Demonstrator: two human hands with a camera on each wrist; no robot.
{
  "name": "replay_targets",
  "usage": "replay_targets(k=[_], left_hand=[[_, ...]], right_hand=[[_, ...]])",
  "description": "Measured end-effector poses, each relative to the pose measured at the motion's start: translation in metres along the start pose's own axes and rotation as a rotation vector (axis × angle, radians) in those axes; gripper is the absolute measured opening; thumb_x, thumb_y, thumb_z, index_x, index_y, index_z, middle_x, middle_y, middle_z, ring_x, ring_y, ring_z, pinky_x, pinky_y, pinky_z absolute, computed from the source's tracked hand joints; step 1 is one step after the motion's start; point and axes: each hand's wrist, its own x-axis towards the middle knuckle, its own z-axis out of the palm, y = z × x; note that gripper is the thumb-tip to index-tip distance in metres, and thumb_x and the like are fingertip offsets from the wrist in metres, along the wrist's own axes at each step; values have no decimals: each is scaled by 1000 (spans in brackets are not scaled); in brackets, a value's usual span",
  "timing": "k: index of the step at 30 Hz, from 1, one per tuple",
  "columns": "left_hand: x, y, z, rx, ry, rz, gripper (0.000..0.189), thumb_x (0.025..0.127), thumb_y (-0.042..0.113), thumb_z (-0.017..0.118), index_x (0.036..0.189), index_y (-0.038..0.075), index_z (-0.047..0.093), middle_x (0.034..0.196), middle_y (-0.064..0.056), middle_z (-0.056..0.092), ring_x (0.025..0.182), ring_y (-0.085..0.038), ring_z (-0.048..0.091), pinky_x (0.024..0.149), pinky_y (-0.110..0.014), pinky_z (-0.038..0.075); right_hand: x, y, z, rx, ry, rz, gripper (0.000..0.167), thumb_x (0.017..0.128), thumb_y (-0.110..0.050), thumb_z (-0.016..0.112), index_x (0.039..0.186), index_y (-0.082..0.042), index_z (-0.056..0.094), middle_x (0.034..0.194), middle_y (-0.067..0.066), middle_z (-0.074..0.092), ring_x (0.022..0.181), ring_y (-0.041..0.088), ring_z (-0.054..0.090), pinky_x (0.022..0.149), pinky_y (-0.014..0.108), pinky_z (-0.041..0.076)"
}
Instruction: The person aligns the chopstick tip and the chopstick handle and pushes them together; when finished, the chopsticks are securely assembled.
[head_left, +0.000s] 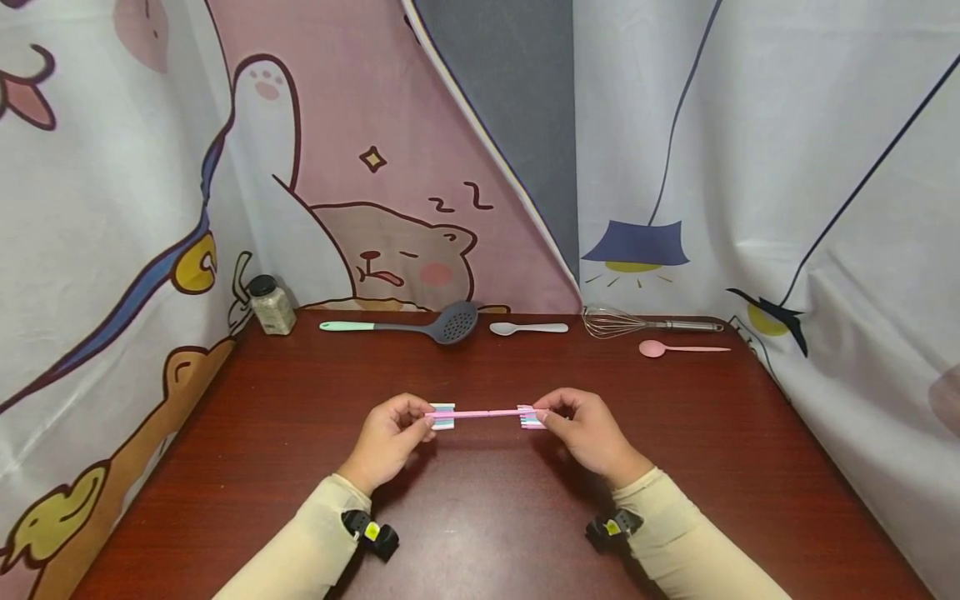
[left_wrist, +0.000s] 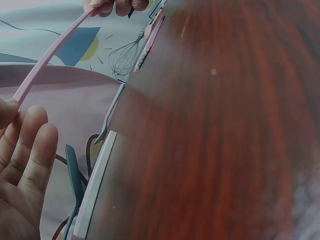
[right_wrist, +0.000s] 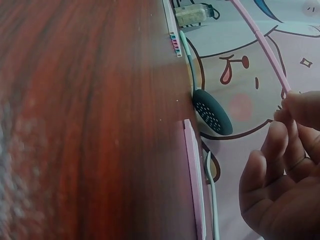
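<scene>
Pink stick: one pink stick (head_left: 471,414), held between the two grips, raised off the tabletop (head_left: 480,508); a small joint or break shows near its middle, and I cannot tell whether it is one piece or two.
Long axis: left to right and nearly level, one end pointing into each grip.
Left grip: the left grip (head_left: 390,437) pinches one end between thumb and finger; the left wrist view shows its other fingers held out from the pinch.
Right grip: the right grip (head_left: 592,435) pinches the other end, remaining fingers loosely bent.
Striped bundles: two, the left bundle (head_left: 446,423) below the left grip, the right bundle (head_left: 531,422) below the right, striped ends facing each other; strips too small to count.
Wrist views only: the left bundle's long white side, the right bundle's long pink one.
Utensils: four beyond the grips: one skimmer (head_left: 454,325) past the left, one white spoon (head_left: 528,328) past the gap, one whisk (head_left: 660,325) and one pink spoon (head_left: 652,349) past the right.
Jar: one jar (head_left: 273,312), beyond and left of the left grip, in the head and right wrist views.
</scene>
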Motion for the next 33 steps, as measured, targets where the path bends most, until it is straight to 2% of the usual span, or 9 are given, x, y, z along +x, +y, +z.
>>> replay_targets(k=[2, 8, 14, 18, 25, 33], left_hand=[[0, 0, 0, -1, -2, -12, 5, 98, 1, 70, 101, -2, 68, 86, -19, 72, 72, -13, 70, 50, -31, 52], [-1, 4, 1, 3, -8, -2, 4, 98, 1, 72, 96, 0, 69, 85, -18, 74, 74, -17, 73, 51, -31, 51], [-1, 7, 0, -5, -14, 7, 6, 97, -4, 69, 93, 0, 69, 87, -21, 74, 73, -13, 72, 63, -31, 58], [-2, 8, 0, -27, -18, 7, 5, 98, -6, 67, 94, -3, 68, 89, -24, 73, 73, -11, 72, 67, -30, 60], [-2, 7, 1, -28, -8, 33, 6, 98, -5, 67, 92, -3, 66, 86, -22, 73, 73, -10, 72, 69, -32, 61], [-4, 9, 3, -75, -21, 30, 5, 98, -9, 64, 94, -6, 65, 92, -34, 69, 73, -8, 71, 70, -23, 60]], right_hand=[[0, 0, 0, -3, 4, -9, 5, 97, -8, 74, 99, -5, 78, 83, 10, 71, 58, 14, 54, 50, 28, 48], [-1, -2, 0, -8, 16, -41, 4, 96, -3, 73, 98, -2, 77, 84, 9, 72, 70, 19, 57, 59, 26, 47], [-3, -2, 3, -6, 27, -63, 4, 96, -3, 74, 95, -1, 76, 82, 6, 72, 70, 12, 56, 60, 25, 47], [-4, -3, 6, 14, 37, -89, 3, 94, 2, 73, 93, 1, 75, 82, 8, 72, 68, 10, 55, 58, 25, 47], [-5, -4, 8, 30, 59, -128, 6, 92, 6, 72, 91, 0, 74, 81, 10, 72, 67, 8, 55, 57, 25, 47], [-5, -4, 8, 40, 53, -104, 5, 93, 6, 72, 91, 2, 74, 81, 8, 72, 68, 10, 56, 59, 25, 47]])
